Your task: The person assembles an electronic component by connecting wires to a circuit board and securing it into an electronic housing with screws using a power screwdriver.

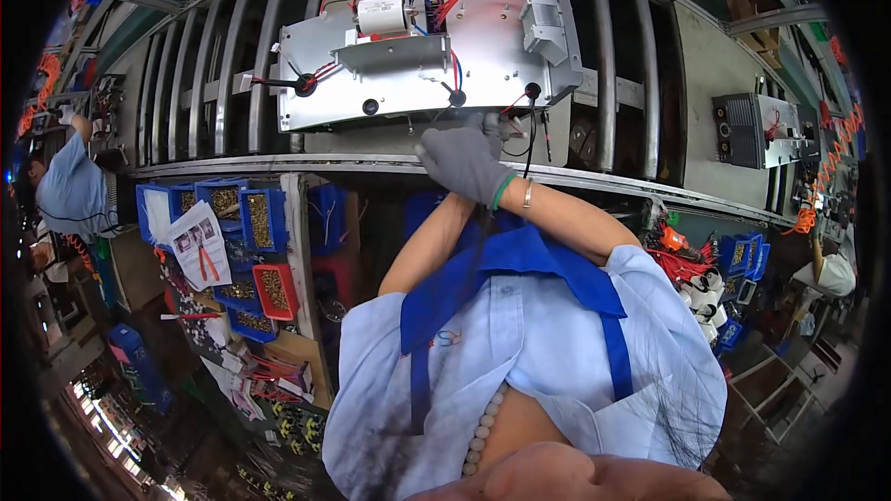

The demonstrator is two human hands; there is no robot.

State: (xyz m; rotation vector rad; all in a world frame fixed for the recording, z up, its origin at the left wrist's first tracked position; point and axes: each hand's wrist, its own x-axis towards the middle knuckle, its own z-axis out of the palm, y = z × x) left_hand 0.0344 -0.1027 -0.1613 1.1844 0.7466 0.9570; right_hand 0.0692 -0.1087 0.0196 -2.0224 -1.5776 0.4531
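Observation:
A silvery metal chassis (408, 74) lies across the conveyor, with a white cylindrical capacitor (382, 14), a metal bracket and red, blue and black wires on it. Both my hands wear grey gloves and meet at its near edge, the right arm crossing over the left. My right hand (459, 162) has its fingers curled closed in front of the edge; what they hold, if anything, is hidden. Behind it, my left hand (492, 125) is mostly covered, its fingers close to the chassis edge. Thin black leads (532, 144) and small white connectors hang beside them.
Metal rollers (605, 74) run to both sides of the chassis. Blue bins (263, 220) and a red bin (275, 290) of small brass-coloured parts stand at the left below the rail. A dark finned unit (742, 130) sits farther right. Other people work at both sides.

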